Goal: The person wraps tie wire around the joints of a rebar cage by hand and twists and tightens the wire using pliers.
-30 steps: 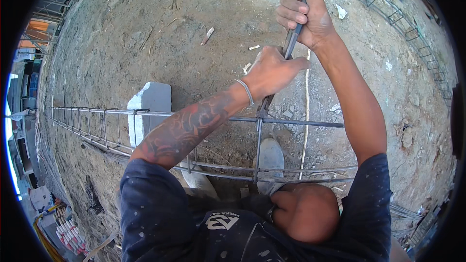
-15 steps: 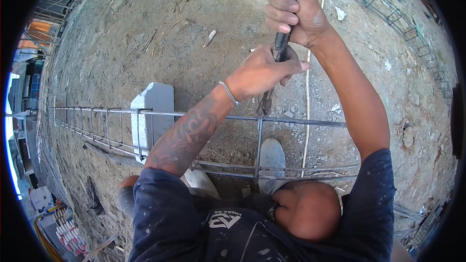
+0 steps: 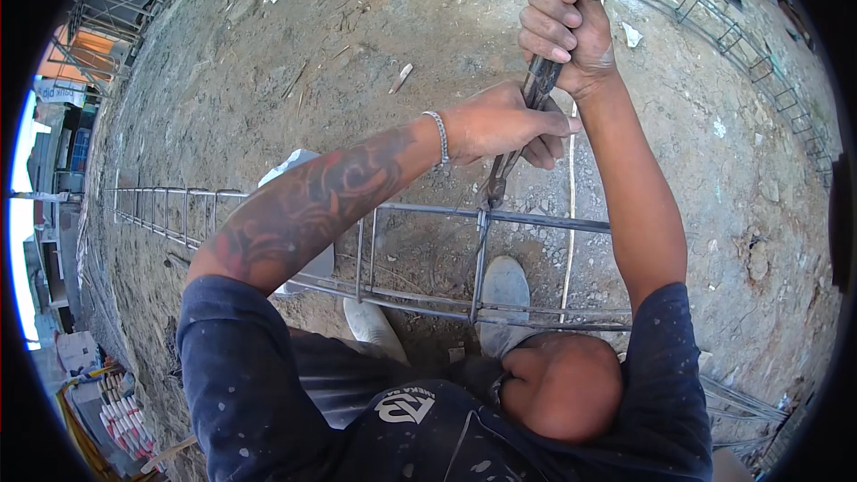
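Outdoors, both hands clasp one long dark metal tool (image 3: 522, 129), probably pincers, though its head is too small to make out for sure. Uppermost, the right hand (image 3: 571, 27) has its fingers wrapped tight round the top of the handles. Lower down, the left hand (image 3: 504, 123) is closed round the middle of the same handles, with a silver bracelet (image 3: 437, 136) at its wrist. From the hands the tool slants down and to the left, and its tip meets the top bar of a long rebar cage (image 3: 536, 219) where an upright stirrup crosses it. That cage lies across bare dirt ground (image 3: 295, 62). Beneath the bars show two pale shoes (image 3: 504, 290), and a white block (image 3: 295, 170) sits behind the tattooed left forearm.
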The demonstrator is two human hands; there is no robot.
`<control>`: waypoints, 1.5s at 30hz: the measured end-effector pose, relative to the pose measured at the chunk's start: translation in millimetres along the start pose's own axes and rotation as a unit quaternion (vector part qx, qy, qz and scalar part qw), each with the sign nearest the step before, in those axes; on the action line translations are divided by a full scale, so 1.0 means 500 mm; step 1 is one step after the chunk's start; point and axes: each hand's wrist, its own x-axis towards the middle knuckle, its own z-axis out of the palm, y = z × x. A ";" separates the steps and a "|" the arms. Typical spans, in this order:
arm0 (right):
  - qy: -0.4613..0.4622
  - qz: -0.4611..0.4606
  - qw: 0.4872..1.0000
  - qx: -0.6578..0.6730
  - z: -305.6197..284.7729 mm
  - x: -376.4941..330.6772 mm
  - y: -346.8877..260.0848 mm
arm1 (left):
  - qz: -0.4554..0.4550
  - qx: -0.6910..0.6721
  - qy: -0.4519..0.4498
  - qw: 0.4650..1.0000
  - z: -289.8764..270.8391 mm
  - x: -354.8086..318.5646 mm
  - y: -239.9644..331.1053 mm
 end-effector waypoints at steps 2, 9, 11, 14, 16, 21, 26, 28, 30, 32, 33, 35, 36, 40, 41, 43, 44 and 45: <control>0.235 -0.028 0.948 -0.211 0.041 0.021 0.024 | -0.045 -0.066 -0.046 0.996 0.002 0.011 -0.011; 0.333 -0.051 0.891 -0.304 0.048 0.021 0.015 | 0.047 0.168 0.206 0.963 0.023 -0.008 0.001; 0.159 -0.042 0.973 -0.161 0.015 0.013 -0.020 | 0.045 -0.009 0.111 0.993 0.011 0.007 -0.001; 0.289 -0.003 0.912 -0.292 0.046 0.025 -0.015 | 0.035 -0.094 0.007 0.995 -0.003 0.008 0.005; 0.311 -0.056 0.899 -0.304 0.109 0.060 0.004 | 0.089 -0.123 0.073 0.986 -0.006 0.007 0.022; 0.312 -0.069 0.882 -0.347 0.135 0.059 0.000 | 0.171 -0.089 -0.056 0.980 -0.064 -0.012 0.067; 0.353 -0.088 0.883 -0.295 0.180 0.066 -0.047 | 0.187 0.039 -0.149 0.970 -0.084 -0.082 -0.002; 0.387 -0.080 0.878 -0.269 0.192 0.047 -0.052 | 0.119 -0.034 -0.312 0.942 -0.072 -0.134 0.002; 0.371 -0.059 0.876 -0.303 0.199 0.014 -0.049 | 0.164 -0.057 -0.322 0.931 -0.054 -0.173 -0.023; 0.438 -0.071 0.837 -0.321 0.232 -0.008 -0.021 | 0.216 -0.089 -0.334 0.913 -0.038 -0.190 -0.038; 0.458 -0.084 0.831 -0.305 0.238 -0.032 -0.013 | 0.257 -0.012 -0.286 0.923 -0.028 -0.199 -0.034; 0.490 -0.108 0.816 -0.288 0.256 -0.057 0.022 | 0.371 0.062 -0.117 0.919 0.004 -0.204 -0.063; 0.487 -0.107 0.814 -0.297 0.259 -0.060 0.044 | 0.380 0.059 -0.113 0.916 0.012 -0.206 -0.095; 0.437 -0.123 0.856 -0.246 0.352 -0.095 0.082 | 0.435 -0.092 -0.235 0.864 0.034 -0.259 -0.072; 0.444 -0.130 0.840 -0.284 0.382 -0.093 0.098 | 0.273 -0.169 -0.345 0.882 0.031 -0.289 -0.063; 0.471 -0.132 0.810 -0.323 0.428 -0.106 0.107 | 0.110 -0.229 -0.452 0.855 0.027 -0.331 -0.066; 0.470 -0.136 0.806 -0.333 0.453 -0.091 0.120 | 0.197 -0.153 -0.399 0.883 0.029 -0.342 -0.092; 0.548 -0.143 0.734 -0.375 0.481 -0.075 0.136 | 0.280 -0.074 -0.336 0.896 0.029 -0.346 -0.116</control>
